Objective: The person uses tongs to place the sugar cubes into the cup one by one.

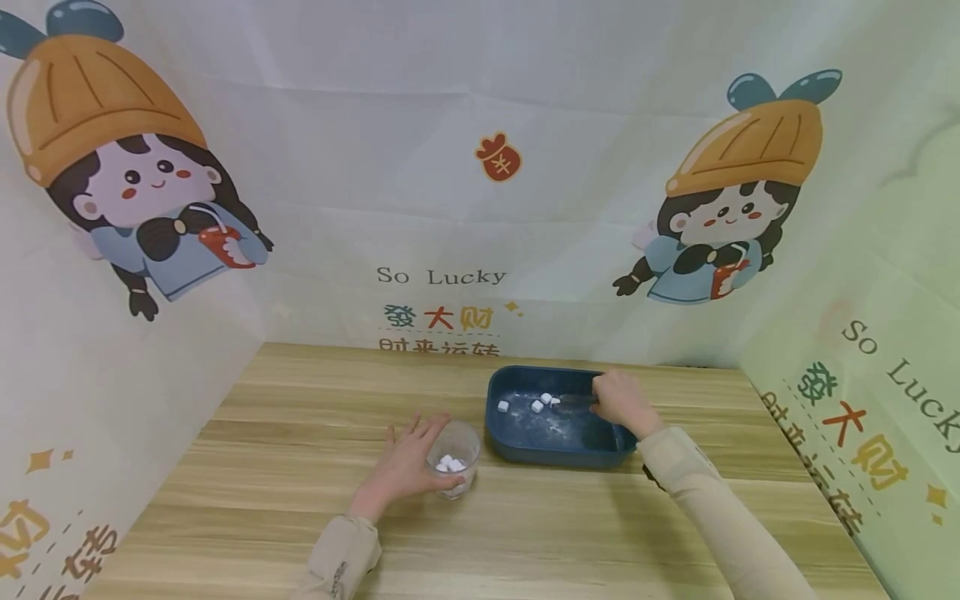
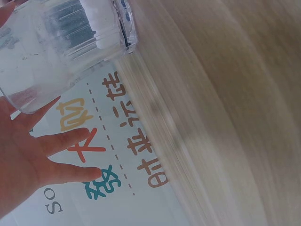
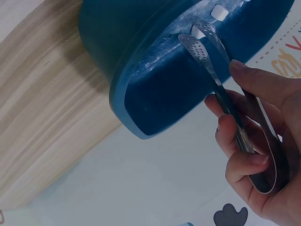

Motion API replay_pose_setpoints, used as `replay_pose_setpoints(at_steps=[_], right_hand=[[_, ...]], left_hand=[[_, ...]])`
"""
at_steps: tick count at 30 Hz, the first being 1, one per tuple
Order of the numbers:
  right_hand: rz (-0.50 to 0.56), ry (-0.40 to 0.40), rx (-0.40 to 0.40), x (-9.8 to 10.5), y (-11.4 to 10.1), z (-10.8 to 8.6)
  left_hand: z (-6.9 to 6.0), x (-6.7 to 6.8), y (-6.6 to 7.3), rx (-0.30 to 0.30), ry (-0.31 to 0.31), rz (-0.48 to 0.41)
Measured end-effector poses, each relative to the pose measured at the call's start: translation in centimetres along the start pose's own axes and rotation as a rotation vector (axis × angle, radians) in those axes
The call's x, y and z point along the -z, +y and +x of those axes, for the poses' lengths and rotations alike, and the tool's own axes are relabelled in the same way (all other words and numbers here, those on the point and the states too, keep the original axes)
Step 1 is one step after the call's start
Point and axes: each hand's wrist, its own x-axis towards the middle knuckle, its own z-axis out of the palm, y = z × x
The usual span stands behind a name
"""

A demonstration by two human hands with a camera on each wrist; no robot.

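Cube at the tongs: one white cube (image 1: 555,402) lies in the tray by the tong tips; whether they pinch it, I cannot tell.
Other loose cubes: two (image 1: 537,407) lie just left of that one, and a third (image 1: 503,407) sits alone by the tray's left wall.
Tongs: the metal tongs (image 3: 215,81) point left and down into the tray, probably angled that way to clear the wall and reach the floor.
Right hand: the right hand (image 1: 622,402) grips the tongs between thumb and fingers above the tray's right end, a hold that likely lets it squeeze both arms.
Tray: the blue tray (image 1: 555,457) rests on the table right of the cup, its walls seemingly keeping the cubes together.
Cup: the clear cup (image 1: 467,442) stands just left of the tray, mouth up, with several white cubes (image 1: 450,463) inside; standing so near presumably keeps the trip between them short.
Left hand: the left hand (image 1: 405,462) grasps the cup, thumb on the near side and fingers toward the far side, likely to steady it.
Edges: the tray's far rim is near the table's far edge and the printed cloth (image 1: 420,150); its raised walls ring the tongs.
Room: a narrow strip of wood parts cup from tray; more of the table (image 1: 247,467) shows to the left and near side.
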Motion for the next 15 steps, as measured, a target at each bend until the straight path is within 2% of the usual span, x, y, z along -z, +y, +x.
replay_pose_setpoints(at_steps=[15], right_hand=[[0.006,0.037,0.005,-0.40,0.11,-0.03]], left_hand=[[0.04,0.05,-0.04,0.001,0.006,-0.001]])
